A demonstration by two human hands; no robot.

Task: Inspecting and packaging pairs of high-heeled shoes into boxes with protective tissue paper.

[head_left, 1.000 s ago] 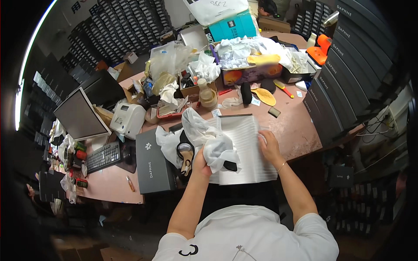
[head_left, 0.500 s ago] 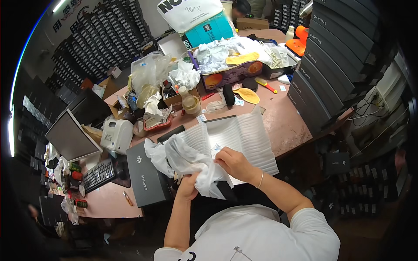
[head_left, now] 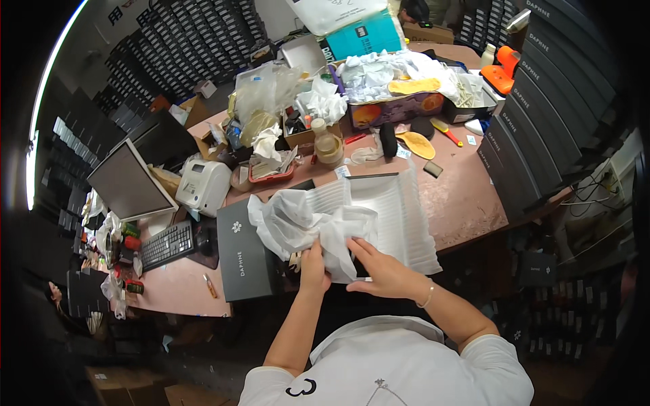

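A bundle of thin white tissue paper (head_left: pixel 291 215) is in front of me, held above the near edge of the table. My left hand (head_left: pixel 313 272) is closed on its near side, and a small beige bit shows beside the fingers. What the paper wraps is hidden. My right hand (head_left: pixel 391 272) lies against the right side of the bundle, its fingers stretched out and its thumb apart. Behind the paper is an open box with a ribbed white foam sheet (head_left: pixel 413 230) spread over its right side. A dark grey shoebox (head_left: pixel 240 260) sits to the left.
Tall stacked dark shoeboxes (head_left: pixel 535 128) stand at the right. Beyond the bundle are a glass jar (head_left: pixel 330 147), a yellow insole (head_left: pixel 416 145) and a patterned carton (head_left: pixel 379 114) full of crumpled paper. A keyboard (head_left: pixel 168 245), monitor (head_left: pixel 128 181) and white printer (head_left: pixel 203 186) stand on the left.
My right hand has gone from pinching at the paper's edge to lying with stretched fingers along the bundle. The paper now covers more of the bundle's right side. The view has shifted.
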